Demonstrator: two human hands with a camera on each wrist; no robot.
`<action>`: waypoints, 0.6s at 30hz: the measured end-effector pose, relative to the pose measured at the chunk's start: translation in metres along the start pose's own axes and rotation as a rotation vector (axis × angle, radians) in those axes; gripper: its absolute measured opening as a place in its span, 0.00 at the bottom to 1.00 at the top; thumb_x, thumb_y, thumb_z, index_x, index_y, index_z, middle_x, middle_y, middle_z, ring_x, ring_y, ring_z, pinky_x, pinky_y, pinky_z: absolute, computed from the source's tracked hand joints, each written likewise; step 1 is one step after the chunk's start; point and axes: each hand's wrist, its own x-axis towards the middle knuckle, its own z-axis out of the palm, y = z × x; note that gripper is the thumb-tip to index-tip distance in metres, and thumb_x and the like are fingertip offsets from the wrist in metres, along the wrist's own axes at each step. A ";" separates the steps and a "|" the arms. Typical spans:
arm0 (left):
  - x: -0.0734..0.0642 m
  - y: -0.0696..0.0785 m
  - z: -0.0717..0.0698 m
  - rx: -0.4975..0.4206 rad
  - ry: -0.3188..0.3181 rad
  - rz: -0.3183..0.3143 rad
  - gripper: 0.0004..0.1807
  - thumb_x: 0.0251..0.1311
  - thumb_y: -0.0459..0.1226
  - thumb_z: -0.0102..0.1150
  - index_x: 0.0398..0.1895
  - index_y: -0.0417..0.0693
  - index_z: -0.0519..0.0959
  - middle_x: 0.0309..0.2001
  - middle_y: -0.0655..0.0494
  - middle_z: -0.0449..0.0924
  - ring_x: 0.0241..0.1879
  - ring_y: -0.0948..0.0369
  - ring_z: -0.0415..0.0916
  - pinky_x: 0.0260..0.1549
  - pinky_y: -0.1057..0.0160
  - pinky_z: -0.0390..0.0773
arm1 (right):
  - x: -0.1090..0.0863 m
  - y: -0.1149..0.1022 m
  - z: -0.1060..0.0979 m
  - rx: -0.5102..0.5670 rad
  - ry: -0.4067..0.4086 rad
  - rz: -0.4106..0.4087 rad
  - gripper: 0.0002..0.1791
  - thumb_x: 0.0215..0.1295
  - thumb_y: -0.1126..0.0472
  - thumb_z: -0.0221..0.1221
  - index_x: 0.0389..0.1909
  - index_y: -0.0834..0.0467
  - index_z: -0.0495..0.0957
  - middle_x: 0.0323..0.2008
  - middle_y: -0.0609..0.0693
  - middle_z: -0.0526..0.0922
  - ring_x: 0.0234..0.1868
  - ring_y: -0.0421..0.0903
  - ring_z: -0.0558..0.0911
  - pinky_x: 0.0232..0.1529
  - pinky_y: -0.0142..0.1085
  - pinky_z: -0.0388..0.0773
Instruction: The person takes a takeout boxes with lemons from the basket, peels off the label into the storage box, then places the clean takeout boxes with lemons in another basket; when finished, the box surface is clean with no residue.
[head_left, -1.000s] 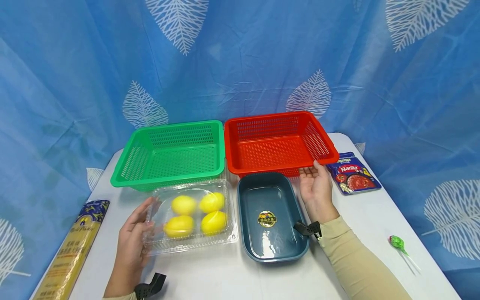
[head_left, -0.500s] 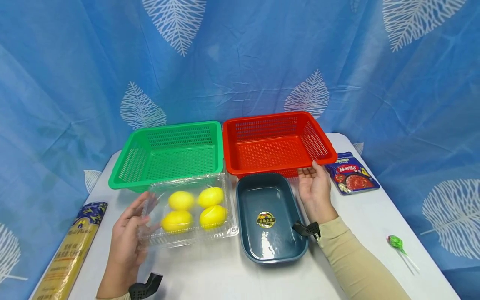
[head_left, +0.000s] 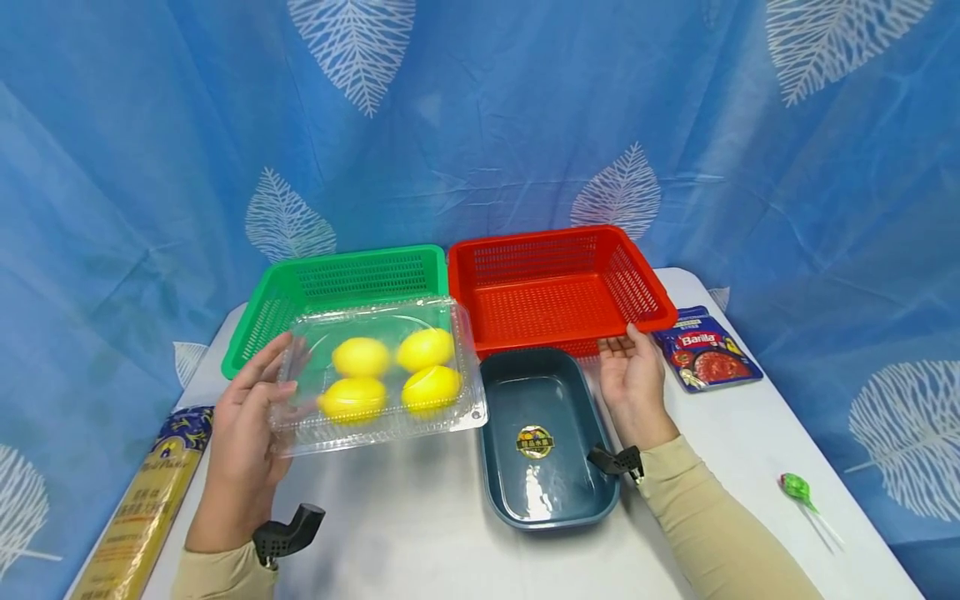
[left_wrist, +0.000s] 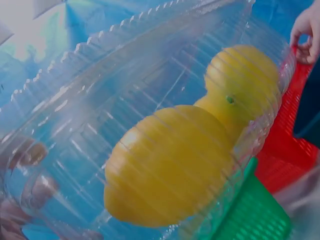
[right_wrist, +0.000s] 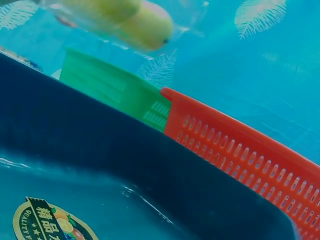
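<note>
My left hand (head_left: 243,442) grips the left end of a clear plastic clamshell box (head_left: 318,342), with several lemons (head_left: 362,358) inside. The box is raised off the table, tilted, and overlaps the front of the green basket (head_left: 444,271) in the head view. Up close in the left wrist view, a lemon (left_wrist: 170,165) shows through the ribbed plastic, and fingertips show through its left end. At the front right corner of the red basket (head_left: 543,304), my right hand (head_left: 633,387) holds the rim, thumb on top and fingers curled below. Both baskets look bare inside.
A dark blue basin (head_left: 536,487) with a fruit sticker stands before the red basket, beside my right forearm. To the right lie a Barilla sauce pouch (head_left: 705,350) and a green lollipop (head_left: 795,485). A long pasta packet (head_left: 146,508) lies along the left table edge.
My left hand has lifted the clamshell box of lemons upward and away from the table, toward the green basket. My right hand has stayed at the red basket's rim.
</note>
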 end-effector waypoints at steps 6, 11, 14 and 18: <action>0.021 0.014 0.020 0.009 -0.026 -0.013 0.31 0.77 0.26 0.42 0.80 0.53 0.68 0.82 0.46 0.51 0.42 0.65 0.87 0.13 0.74 0.67 | 0.000 0.000 -0.002 0.005 -0.009 -0.013 0.22 0.83 0.66 0.52 0.71 0.58 0.60 0.54 0.55 0.70 0.45 0.47 0.72 0.64 0.37 0.74; 0.041 0.017 0.038 0.022 -0.031 0.013 0.31 0.75 0.26 0.43 0.79 0.52 0.70 0.81 0.48 0.55 0.24 0.67 0.81 0.10 0.74 0.64 | 0.000 0.000 -0.003 -0.002 -0.029 -0.007 0.28 0.83 0.65 0.51 0.77 0.56 0.54 0.58 0.54 0.69 0.48 0.47 0.72 0.70 0.37 0.68; 0.050 0.017 0.046 0.040 -0.052 0.019 0.31 0.74 0.27 0.43 0.79 0.53 0.70 0.81 0.50 0.55 0.07 0.64 0.56 0.07 0.71 0.55 | 0.000 0.000 -0.003 0.000 -0.024 -0.003 0.29 0.83 0.65 0.52 0.77 0.56 0.54 0.59 0.54 0.69 0.49 0.47 0.72 0.71 0.38 0.66; 0.063 0.017 0.056 0.051 -0.069 0.031 0.32 0.74 0.28 0.42 0.79 0.52 0.70 0.81 0.52 0.56 0.07 0.62 0.49 0.07 0.68 0.51 | 0.000 0.002 -0.001 0.004 -0.012 -0.002 0.27 0.82 0.65 0.53 0.75 0.57 0.56 0.55 0.54 0.70 0.46 0.47 0.72 0.68 0.37 0.71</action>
